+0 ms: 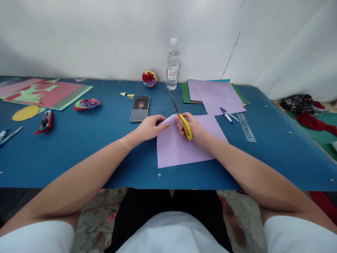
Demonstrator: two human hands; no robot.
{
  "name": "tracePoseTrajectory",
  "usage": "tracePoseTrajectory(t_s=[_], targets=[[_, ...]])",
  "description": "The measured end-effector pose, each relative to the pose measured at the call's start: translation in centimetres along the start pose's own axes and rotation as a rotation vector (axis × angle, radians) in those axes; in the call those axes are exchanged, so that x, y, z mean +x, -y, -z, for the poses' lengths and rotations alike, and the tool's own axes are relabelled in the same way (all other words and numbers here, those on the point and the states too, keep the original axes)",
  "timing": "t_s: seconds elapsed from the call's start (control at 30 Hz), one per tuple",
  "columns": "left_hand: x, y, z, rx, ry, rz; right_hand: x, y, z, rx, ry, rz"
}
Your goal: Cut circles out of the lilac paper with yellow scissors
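Observation:
A lilac sheet of paper lies on the blue table in front of me. My left hand pinches its upper left corner. My right hand is closed around the yellow handles of a pair of scissors, whose blades point up and away to the left, above the sheet's top edge. A faint curved pencil line shows on the paper near my hands.
A phone lies just left of my hands. Behind stand a water bottle, a stack of coloured paper, two pens and a clear ruler. Paper flowers, a stapler and cut sheets lie to the left.

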State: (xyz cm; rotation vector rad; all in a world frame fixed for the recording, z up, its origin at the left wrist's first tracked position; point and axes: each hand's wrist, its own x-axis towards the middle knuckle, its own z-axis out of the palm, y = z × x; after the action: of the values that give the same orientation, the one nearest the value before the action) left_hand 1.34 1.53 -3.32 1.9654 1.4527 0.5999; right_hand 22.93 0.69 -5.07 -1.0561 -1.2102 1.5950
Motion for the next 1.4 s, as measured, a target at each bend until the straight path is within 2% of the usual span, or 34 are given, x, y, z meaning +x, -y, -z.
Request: tracePoseTrajectory(t_s=[0.23,0.3,0.37,0.47,0.5,0.57,0.6,0.63,0.7,0.77,0.9,1.07,1.13,1.23,1.4], targets=[[0.3,0.4,-1.3,-0.401,0.017,0.006,0.1,-0.4,0.4,0.024,0.050,0.036],[0.1,0.5,-0.7,-0.451,0.037,0.019,0.2,-0.5,0.7,0.032,0.052,0.047],[-0.3,0.6,0.5,-0.479,0.088,0.044,0.2,-0.3,1.0,0.052,0.044,0.060],[-1.4,0.6,3.3,-0.498,0.236,0.096,0.1,0.4,1.6,0.094,0.030,0.081],[-1.8,0.6,4.3,-0.512,0.335,0.123,0.1,0.8,1.7,0.103,0.030,0.088],[-2.3,0.3,5.7,-0.478,0.608,0.172,0.0,1.4,2.0,0.112,0.037,0.103],[-2.5,0.1,6.1,-0.450,0.682,0.170,0.0,1.5,2.0,0.112,0.039,0.113],[-2.6,-0.1,6.2,-0.400,0.703,0.146,0.0,1.6,2.1,0.110,0.041,0.119],[-2.6,-0.5,6.0,-0.328,0.651,0.054,0.0,1.5,2.1,0.108,0.038,0.124],[-2.6,-0.6,5.5,-0.294,0.689,0.036,0.1,1.1,2.1,0.110,0.032,0.108],[-2.4,-0.4,5.2,-0.281,0.827,0.036,0.4,0.4,2.3,0.112,0.030,0.075],[-2.5,-0.7,5.8,-0.286,1.096,0.022,0.6,0.4,2.5,0.122,0.030,0.070],[-2.7,-1.0,5.5,-0.282,1.153,-0.011,0.6,0.4,2.6,0.120,0.005,0.066],[-3.0,-1.3,4.4,-0.265,1.137,-0.073,0.6,0.4,2.6,0.120,-0.010,0.058],[-3.4,-1.1,2.9,-0.169,1.049,-0.125,0.6,0.6,2.6,0.113,0.045,0.030]])
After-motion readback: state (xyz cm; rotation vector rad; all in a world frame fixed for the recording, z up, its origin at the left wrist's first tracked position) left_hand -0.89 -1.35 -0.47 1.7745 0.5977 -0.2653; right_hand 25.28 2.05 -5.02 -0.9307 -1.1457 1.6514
